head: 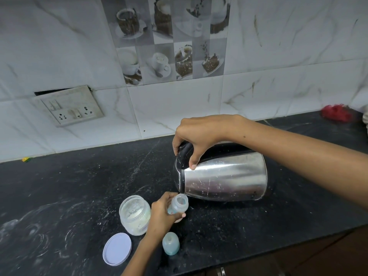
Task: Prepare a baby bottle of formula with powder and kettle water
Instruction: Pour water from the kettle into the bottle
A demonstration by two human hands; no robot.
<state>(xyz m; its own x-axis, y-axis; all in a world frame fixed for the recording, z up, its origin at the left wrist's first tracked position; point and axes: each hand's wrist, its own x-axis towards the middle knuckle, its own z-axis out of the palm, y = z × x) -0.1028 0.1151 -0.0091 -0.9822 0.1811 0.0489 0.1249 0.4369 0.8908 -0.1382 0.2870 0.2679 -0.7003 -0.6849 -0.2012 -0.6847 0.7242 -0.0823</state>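
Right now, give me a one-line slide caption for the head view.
Right hand tips the steel kettle over the open baby bottle held by the left hand, beside the open powder jar.

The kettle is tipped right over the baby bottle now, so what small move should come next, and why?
Probably keep the pour slow and steady. The right hand grips the kettle tipped on its side, spout just above the open mouth of the baby bottle, which the left hand holds on the counter. The mouth is narrow, so water could easily spill.
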